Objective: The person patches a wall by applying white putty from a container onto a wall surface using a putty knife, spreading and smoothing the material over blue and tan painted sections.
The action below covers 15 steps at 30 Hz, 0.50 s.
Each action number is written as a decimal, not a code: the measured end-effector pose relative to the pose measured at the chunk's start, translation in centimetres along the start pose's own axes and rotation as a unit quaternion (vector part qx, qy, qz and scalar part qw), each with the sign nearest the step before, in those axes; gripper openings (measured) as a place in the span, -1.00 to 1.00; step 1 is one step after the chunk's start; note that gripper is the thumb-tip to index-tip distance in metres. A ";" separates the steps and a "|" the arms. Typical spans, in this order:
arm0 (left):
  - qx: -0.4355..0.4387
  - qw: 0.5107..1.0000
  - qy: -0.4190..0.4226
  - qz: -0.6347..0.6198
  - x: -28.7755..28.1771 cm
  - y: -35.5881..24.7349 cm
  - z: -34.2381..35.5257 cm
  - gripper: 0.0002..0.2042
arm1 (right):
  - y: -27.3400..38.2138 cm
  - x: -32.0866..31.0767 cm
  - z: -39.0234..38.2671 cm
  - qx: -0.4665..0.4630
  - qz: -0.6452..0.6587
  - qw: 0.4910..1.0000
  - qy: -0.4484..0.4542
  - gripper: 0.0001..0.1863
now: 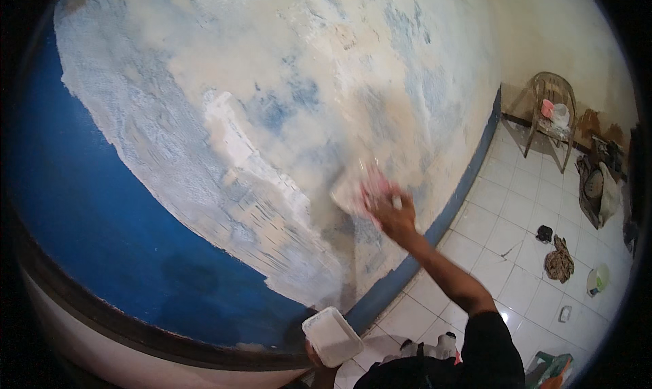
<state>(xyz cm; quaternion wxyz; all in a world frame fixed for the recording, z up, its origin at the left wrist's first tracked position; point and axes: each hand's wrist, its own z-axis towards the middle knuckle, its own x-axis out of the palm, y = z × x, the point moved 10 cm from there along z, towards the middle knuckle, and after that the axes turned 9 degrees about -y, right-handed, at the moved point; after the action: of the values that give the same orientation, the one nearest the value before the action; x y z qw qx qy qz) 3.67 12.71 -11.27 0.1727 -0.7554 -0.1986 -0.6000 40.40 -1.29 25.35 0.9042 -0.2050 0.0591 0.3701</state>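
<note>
My right arm reaches out to the wall [272,185], where my right hand [396,216] is closed around a pinkish-white spreader [356,189]. The spreader is smeared by motion, so its exact shape is unclear; its broad side lies at the wall's patchy white coating. Low in front of my body, my left hand [314,354] grips the edge of a shallow white rectangular tray [333,337]. Only part of that hand shows beside the tray. Cream and white filler covers much of the wall in uneven patches, with blue paint showing through.
A dark ledge [136,321] runs below the blue lower wall. On the white tiled floor [489,273] lie a crumpled brown cloth [559,260], a small black item [544,233] and a pale tub [598,280]. A chair [553,107] holding containers stands by the far wall, near sacks [598,192].
</note>
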 end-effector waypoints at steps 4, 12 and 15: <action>-0.013 0.999 -0.024 -0.017 2.4 2.9 -2.5 -0.17 | -8.5 -2.8 15.4 0.168 0.244 0.928 -0.225 -0.50; 0.059 0.925 -0.098 0.362 11.1 6.5 -4.3 -0.18 | -2.8 2.2 4.6 0.164 0.264 0.919 -0.242 -0.55; 0.070 0.921 -0.095 0.371 11.7 6.1 -2.3 -0.21 | 1.9 5.5 -6.6 0.179 0.190 0.960 -0.104 -0.61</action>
<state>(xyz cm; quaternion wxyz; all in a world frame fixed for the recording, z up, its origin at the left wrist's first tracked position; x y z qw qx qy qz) 7.17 7.39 0.55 0.4157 -0.8144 0.0387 -0.4030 43.34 0.80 17.32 0.8402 0.0153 0.0677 0.5379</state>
